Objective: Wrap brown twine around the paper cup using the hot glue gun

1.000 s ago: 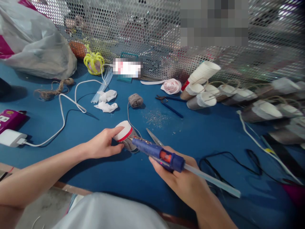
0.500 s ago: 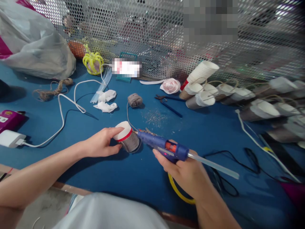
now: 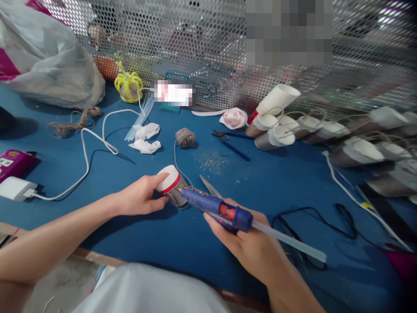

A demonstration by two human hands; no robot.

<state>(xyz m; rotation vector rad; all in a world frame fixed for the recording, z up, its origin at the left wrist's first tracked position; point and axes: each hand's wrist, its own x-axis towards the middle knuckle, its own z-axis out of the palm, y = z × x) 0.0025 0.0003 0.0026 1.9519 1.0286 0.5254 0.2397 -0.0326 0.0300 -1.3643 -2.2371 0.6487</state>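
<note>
My left hand (image 3: 148,194) grips a paper cup (image 3: 170,179), lying tilted with its white end towards me. Grey yarn wraps much of the cup, and a red band circles it near the white part. In my right hand (image 3: 241,237) is a blue glue gun (image 3: 208,202), a clear glue stick (image 3: 289,240) poking out of its back. The gun's nozzle is at the cup's side by the red band; whether it touches I cannot tell. A strand runs from the cup to a grey yarn ball (image 3: 185,137). Scissors (image 3: 210,187) lie partly hidden behind the gun.
Blue-handled pliers (image 3: 232,145) lie beyond the gun. Several yarn-wrapped cups (image 3: 275,135) line the right, near a pink fabric rose (image 3: 233,118). A white cable (image 3: 85,152) loops across the left; a black cord (image 3: 312,208) lies right. A metal mesh panel (image 3: 215,56) bounds the back.
My right hand has brought the glue gun left and slightly down, so its nozzle overlaps the cup's side. More of the scissors shows. My left hand stays on the cup.
</note>
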